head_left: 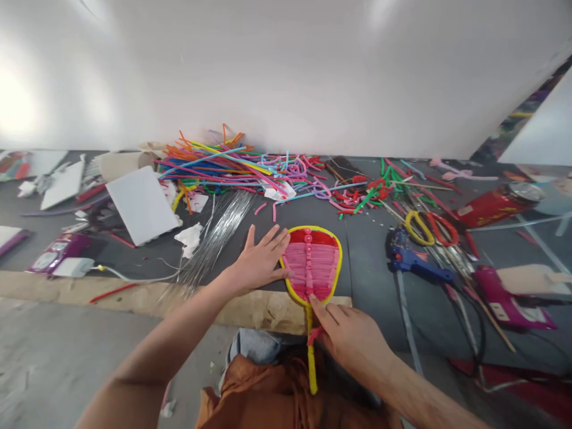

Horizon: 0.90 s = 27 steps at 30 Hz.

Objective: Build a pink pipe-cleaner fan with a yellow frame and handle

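Note:
A hand fan made of pipe cleaners [319,262] lies at the table's front edge. It has a yellow rim, a red top band, pink rows and a line of pink beads down the middle. Its yellow handle [312,369] sticks out past the edge towards my body. My left hand [263,259] is flat with fingers spread, touching the fan's left rim. My right hand [353,333] grips the fan's base, its index fingertip on the lowest pink part and the other fingers curled. A short pink piece [315,335] shows by the handle near my thumb, which is mostly hidden.
Loose coloured pipe cleaners [218,164] are heaped at the back, beside clear glue sticks [218,238]. To the right lie a blue glue gun [415,259], yellow-handled scissors [419,228] and a red can [496,205] on its side. A white card [142,205] and purple box [60,250] are left.

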Tool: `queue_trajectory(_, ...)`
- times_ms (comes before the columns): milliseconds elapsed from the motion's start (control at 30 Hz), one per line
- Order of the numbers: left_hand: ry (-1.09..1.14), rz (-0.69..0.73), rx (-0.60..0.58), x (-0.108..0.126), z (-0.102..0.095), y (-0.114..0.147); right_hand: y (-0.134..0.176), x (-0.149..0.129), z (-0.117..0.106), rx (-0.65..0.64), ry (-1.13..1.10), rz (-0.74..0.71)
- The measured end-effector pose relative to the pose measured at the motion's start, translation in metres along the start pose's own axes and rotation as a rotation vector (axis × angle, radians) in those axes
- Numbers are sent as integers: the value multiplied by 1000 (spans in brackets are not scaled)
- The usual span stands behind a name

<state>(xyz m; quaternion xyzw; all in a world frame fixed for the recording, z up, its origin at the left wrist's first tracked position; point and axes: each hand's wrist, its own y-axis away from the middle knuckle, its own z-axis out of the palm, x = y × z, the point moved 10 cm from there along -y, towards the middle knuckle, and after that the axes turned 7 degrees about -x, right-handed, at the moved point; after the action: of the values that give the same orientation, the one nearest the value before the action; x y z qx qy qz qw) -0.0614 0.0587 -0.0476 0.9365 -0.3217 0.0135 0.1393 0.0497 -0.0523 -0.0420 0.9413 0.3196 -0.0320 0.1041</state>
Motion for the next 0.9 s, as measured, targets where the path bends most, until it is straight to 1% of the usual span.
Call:
queue_trajectory(67,-9,-12,7,0,0,0,1,1,-1,6,-70,26)
queue_trajectory(167,9,-13,3,1,-1,0,9,6,-3,49,-271,104)
queue_trajectory(233,48,-10,3,0,-4,2,19,8,3,47,-397,171)
queue_trajectory(300,94,-27,35,-5,-13,8,30,7,15,3,-486,233)
queue_trajectory(367,159,-90,137,-14,-28,20,39,5,28,-55,-586,289)
queue_trajectory(400,211,-134,220,-20,-38,29,42,3,35,-81,-646,314)
queue_trajectory(467,377,-230,426,-32,-57,56,43,-1,46,-120,-777,355)
queue_trajectory(500,501,-274,515,-37,-60,72,42,-3,50,-124,-842,373)
queue_trajectory(533,649,-313,565,-40,-58,86,40,-4,54,-119,-908,392)
queue_trajectory(567,819,-341,556,-40,-49,97,39,-5,57,-110,-981,411)
queue_trajectory(600,1008,-352,453,-33,-32,102,37,-6,60,-96,-1056,430)
queue_trajectory(667,1317,-291,115,1,6,106,35,-9,64,-55,-1208,454)
queue_trajectory(733,1504,-191,-176,42,35,113,36,-12,65,-15,-1334,458)
queue_trajectory(767,1562,-160,-266,58,45,115,37,-14,65,3,-1377,453)
queue_trajectory(800,1605,-140,-306,69,52,116,38,-16,65,21,-1408,445)
queue_trajectory(833,1642,-120,-317,78,57,114,39,-19,64,32,-1429,433)
queue_trajectory(900,1693,-72,-291,92,61,108,40,-25,60,51,-1455,397)
